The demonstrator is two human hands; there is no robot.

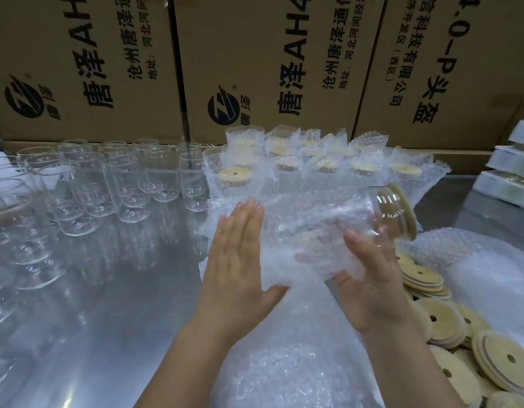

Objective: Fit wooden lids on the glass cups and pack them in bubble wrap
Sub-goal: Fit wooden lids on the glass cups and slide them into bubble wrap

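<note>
You are in the packing step. A cup (384, 210) with its lid (404, 213) already fitted lies on its side in the air above the table (122, 290), base to the left and lid to the right. Most of its body is inside a bubble-wrap bag (299, 231), while the neck and lid stick out of the open end.

Your right hand (369, 284) cradles it from below, with the thumb up one side and the fingers curled round the wrapped body. Your left hand (240, 260) is flat, fingers straight and together, laid against the closed end of the bag.

I judge the next move is to seat the cup fully: draw the bag over the neck until the lid is covered (keep a finger near the lid, since it could slip loose), then stand it with the packed cups (313, 163) behind. Bare cups (87, 184) wait on the left and loose lids (443, 322) on the right, so plenty remains.
</note>
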